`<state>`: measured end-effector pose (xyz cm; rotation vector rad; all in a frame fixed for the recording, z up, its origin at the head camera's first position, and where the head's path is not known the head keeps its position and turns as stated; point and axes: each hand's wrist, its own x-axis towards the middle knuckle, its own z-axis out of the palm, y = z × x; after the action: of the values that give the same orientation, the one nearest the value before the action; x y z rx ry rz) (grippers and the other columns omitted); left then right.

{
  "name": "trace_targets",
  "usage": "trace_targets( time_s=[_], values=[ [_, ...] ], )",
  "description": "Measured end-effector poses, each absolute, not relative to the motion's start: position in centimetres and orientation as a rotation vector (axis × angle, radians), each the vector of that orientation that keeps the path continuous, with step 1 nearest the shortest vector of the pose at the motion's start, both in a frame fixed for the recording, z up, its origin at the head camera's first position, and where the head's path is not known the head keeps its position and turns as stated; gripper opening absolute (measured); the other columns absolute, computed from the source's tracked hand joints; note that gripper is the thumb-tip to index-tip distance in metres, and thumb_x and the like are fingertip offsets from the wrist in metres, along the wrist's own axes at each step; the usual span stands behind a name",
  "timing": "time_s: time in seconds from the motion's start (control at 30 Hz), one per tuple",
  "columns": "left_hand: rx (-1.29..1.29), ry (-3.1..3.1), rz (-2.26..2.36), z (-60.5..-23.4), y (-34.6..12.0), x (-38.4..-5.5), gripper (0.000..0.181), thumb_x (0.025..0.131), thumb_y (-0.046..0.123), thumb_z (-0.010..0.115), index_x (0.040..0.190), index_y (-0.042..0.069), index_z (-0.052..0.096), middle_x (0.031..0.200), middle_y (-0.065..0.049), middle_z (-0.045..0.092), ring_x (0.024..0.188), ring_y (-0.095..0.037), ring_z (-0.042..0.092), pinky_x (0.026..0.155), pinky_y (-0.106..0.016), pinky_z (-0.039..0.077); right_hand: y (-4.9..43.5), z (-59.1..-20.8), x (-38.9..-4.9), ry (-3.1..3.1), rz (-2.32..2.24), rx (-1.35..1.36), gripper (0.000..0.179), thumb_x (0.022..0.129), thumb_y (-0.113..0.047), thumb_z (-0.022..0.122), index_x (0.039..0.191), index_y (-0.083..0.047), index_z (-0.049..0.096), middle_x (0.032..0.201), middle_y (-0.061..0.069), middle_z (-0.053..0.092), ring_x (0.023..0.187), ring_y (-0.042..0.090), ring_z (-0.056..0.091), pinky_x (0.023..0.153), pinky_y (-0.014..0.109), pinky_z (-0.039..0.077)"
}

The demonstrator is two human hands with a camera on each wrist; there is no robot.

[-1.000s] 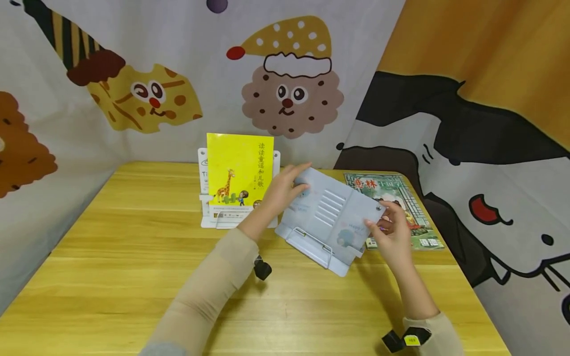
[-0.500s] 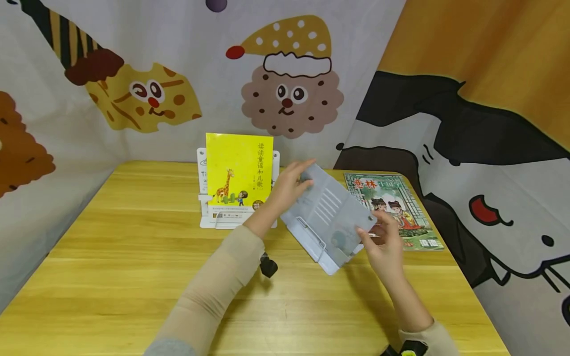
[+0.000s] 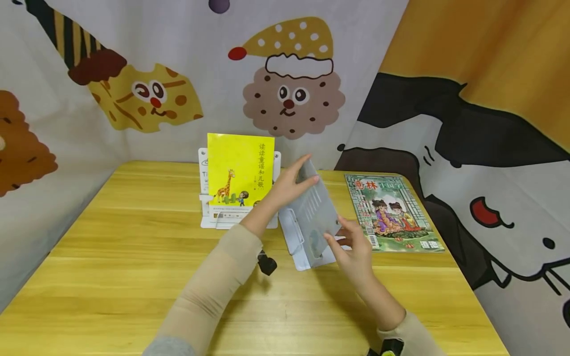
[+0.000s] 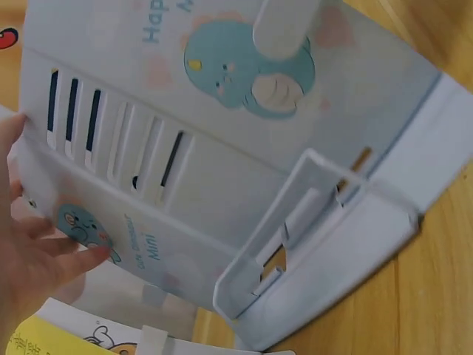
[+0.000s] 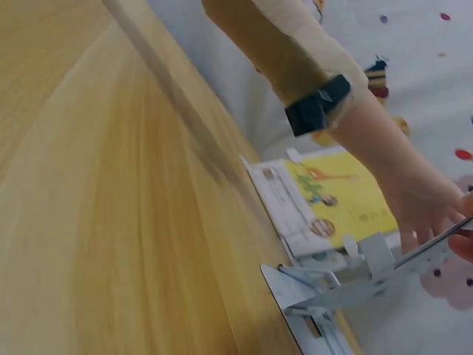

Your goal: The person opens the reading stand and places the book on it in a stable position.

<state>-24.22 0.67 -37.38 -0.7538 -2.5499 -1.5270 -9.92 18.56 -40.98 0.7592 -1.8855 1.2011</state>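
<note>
A pale book stand [image 3: 321, 202] with slots in its back panel is held turned sideways over the table. The left wrist view shows blue dinosaurs printed on its panel [image 4: 295, 137] and a wire page holder [image 4: 255, 244] at its foot. My left hand [image 3: 285, 189] holds the upper left edge, thumb in front. My right hand [image 3: 356, 252] pinches the opposite edge between thumb and fingers. Only a few right fingertips [image 5: 464, 244] show in the right wrist view, where the stand [image 5: 355, 292] appears almost edge-on. The stand's back is mostly hidden.
Behind my left hand, a yellow book [image 3: 240, 168] leans upright on a second white book stand [image 3: 204, 173]. A green illustrated magazine [image 3: 396, 212] lies flat at the right side of the wooden table [image 3: 133, 277]. A printed curtain [image 3: 178, 29] hangs behind the table.
The stand has swung round, its right side coming left and nearer to me. My right hand has moved left with it, so the magazine is uncovered. My left hand has barely moved.
</note>
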Motion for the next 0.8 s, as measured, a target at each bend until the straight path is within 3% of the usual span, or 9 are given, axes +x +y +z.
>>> trace_targets(
  time_s=[0.1,0.37,0.57,0.8],
  values=[
    [-0.729,-2.558,-1.565,-37.2,0.7,-23.9,0.074,0.092,0.049,0.059,0.152,0.021,0.026,0.154,-0.003,0.028,0.137,-0.027,0.032,0.106,-0.048,0.031,17.7,-41.1,-10.1,-1.839,1.130,0.833,0.046,0.089,-0.021,0.067,0.113,0.015,0.053,0.089,0.023,0.058,0.066,0.026,0.061,0.055,0.023,0.054],
    [-0.733,-2.535,-1.821,-37.0,0.4,-22.9,0.078,0.088,0.048,0.065,0.152,0.029,0.024,0.157,0.000,0.021,0.138,-0.028,0.029,0.105,-0.048,0.033,16.1,-40.7,-10.6,-1.839,1.018,0.896,0.039,0.090,-0.017,0.067,0.115,0.012,0.057,0.087,0.017,0.060,0.065,0.026,0.061,0.052,0.030,0.055],
    [-0.724,-2.456,-1.997,-37.0,0.0,-22.5,0.073,0.088,0.042,0.067,0.150,0.032,0.028,0.155,-0.001,0.024,0.138,-0.026,0.029,0.105,-0.048,0.033,15.5,-40.4,-10.8,-1.881,1.025,0.912,0.038,0.091,-0.017,0.066,0.117,0.009,0.058,0.089,0.016,0.061,0.068,0.027,0.062,0.056,0.029,0.056],
    [-0.709,-2.428,-2.087,-36.9,0.1,-22.7,0.070,0.089,0.035,0.069,0.148,0.033,0.032,0.155,0.002,0.025,0.137,-0.023,0.031,0.093,-0.042,0.047,16.5,-40.7,-11.1,-1.951,1.152,0.980,0.042,0.091,-0.021,0.065,0.121,0.007,0.056,0.089,0.014,0.061,0.072,0.025,0.064,0.063,0.030,0.056]
  ],
)
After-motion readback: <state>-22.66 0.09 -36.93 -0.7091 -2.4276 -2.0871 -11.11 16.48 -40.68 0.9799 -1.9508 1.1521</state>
